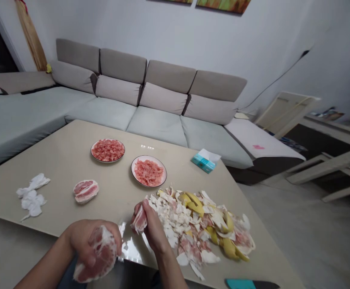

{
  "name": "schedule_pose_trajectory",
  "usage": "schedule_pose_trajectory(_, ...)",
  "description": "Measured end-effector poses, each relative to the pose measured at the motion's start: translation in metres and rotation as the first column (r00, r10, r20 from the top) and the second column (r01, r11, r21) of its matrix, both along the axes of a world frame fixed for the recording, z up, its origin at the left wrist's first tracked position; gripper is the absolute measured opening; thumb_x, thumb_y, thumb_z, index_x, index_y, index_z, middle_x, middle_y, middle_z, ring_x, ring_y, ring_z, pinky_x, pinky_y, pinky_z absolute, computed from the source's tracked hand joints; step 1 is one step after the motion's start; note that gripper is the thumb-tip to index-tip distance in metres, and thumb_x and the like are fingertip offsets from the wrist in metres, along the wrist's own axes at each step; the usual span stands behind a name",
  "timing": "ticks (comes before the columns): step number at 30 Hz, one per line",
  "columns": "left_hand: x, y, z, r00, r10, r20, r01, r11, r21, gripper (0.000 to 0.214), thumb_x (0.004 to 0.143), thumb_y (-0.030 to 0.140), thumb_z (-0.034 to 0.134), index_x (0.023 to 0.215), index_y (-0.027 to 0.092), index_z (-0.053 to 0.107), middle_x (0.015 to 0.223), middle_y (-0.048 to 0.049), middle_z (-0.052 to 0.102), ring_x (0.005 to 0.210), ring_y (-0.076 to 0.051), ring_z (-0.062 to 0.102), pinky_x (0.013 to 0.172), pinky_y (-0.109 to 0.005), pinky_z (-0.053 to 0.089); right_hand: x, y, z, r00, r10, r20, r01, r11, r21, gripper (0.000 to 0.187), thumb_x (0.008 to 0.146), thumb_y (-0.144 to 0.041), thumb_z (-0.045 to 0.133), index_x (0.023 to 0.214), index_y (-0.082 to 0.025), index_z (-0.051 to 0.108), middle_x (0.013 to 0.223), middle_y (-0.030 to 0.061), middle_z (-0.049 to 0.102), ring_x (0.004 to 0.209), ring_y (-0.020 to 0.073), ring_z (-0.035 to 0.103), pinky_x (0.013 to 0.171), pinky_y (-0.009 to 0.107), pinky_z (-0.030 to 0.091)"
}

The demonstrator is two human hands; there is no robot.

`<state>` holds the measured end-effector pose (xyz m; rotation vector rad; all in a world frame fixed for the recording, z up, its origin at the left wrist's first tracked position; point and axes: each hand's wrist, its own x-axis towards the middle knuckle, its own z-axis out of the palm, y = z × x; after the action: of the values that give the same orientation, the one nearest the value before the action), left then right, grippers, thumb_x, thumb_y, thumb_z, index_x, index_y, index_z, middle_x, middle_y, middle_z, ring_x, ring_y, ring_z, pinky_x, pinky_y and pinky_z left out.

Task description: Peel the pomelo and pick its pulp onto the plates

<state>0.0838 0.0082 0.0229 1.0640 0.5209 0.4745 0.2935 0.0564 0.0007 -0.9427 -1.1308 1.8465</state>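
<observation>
My left hand (84, 241) is closed around a large peeled pomelo piece (99, 255), pink flesh with white membrane, held over the table's near edge. In my right hand (150, 224) a smaller pomelo segment (140, 220) is gripped between thumb and fingers, a little way from the left hand. Another peeled pomelo chunk (86, 191) lies on the table to the left. Two plates hold pink pulp pieces: a farther plate (91, 154) and a nearer plate (163, 180). Beside my right hand spreads a heap of yellow and white pomelo peel (193, 218).
Crumpled white tissues (33, 198) lie at the table's left. A blue tissue box (204, 161) stands at the back right. Near the front right edge lies a knife (247, 283) with a teal part and a dark part. A grey sofa (156, 120) runs behind the table (63, 156).
</observation>
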Motion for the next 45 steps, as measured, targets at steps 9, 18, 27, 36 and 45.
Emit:
schedule_pose_trajectory(9,0.001,0.011,-0.013,0.760,0.557,0.335,-0.541,0.828,-0.148,0.069,0.062,0.069,0.070,0.108,0.019,0.059,0.057,0.0029,0.053,0.040,-0.005,0.040,0.035,-0.014,0.030,-0.003,0.005,-0.010,0.999,0.022,-0.044,-0.024,0.999,-0.038,0.049,0.079,-0.059,0.066,0.104,-0.018,0.061,0.098,0.0093,0.070,0.072,0.0163,0.067,0.070,0.032,0.055)
schedule_pose_trajectory(18,-0.003,0.035,-0.014,0.393,0.901,0.182,-0.764,0.430,-0.480,0.035,0.079,0.039,0.070,0.104,0.018,0.058,0.074,0.0007,0.061,0.044,-0.005,0.049,0.030,-0.011,0.029,-0.067,0.052,-0.078,0.852,-0.287,0.437,-0.093,0.739,0.667,0.036,0.094,-0.036,0.044,0.120,-0.016,0.059,0.128,0.0145,0.056,0.123,0.0231,0.049,0.109,0.044,0.035)
schedule_pose_trajectory(27,0.014,0.035,-0.028,0.336,0.942,0.025,-0.942,0.336,-0.011,0.051,0.078,0.063,0.061,0.101,0.018,0.062,0.085,-0.0030,0.068,0.080,-0.019,0.065,0.072,-0.026,0.051,-0.046,0.018,-0.028,0.840,-0.307,0.447,-0.033,0.794,0.607,0.034,0.096,-0.040,0.044,0.120,-0.021,0.058,0.118,0.0109,0.060,0.110,0.0232,0.056,0.100,0.043,0.042)
schedule_pose_trajectory(36,0.042,0.011,-0.017,0.479,0.878,0.006,-0.865,0.470,0.176,0.041,0.084,0.060,0.055,0.098,0.022,0.055,0.099,-0.0017,0.063,0.084,-0.018,0.060,0.078,-0.026,0.047,-0.027,-0.022,0.025,0.892,-0.109,0.439,-0.150,0.844,0.515,0.068,0.077,-0.029,0.071,0.138,-0.025,0.042,0.133,0.0084,0.055,0.119,0.0248,0.054,0.099,0.036,0.044)
schedule_pose_trajectory(45,0.049,0.017,-0.023,0.451,0.886,-0.105,-0.890,0.455,0.014,0.052,0.086,0.057,0.055,0.124,0.022,0.058,0.141,-0.0093,0.052,0.139,-0.024,0.037,0.114,-0.037,0.029,-0.001,-0.012,0.019,0.876,-0.007,0.482,-0.304,0.768,0.563,0.082,0.071,-0.033,0.079,0.143,-0.034,0.041,0.130,0.0062,0.057,0.114,0.0258,0.055,0.096,0.036,0.044)
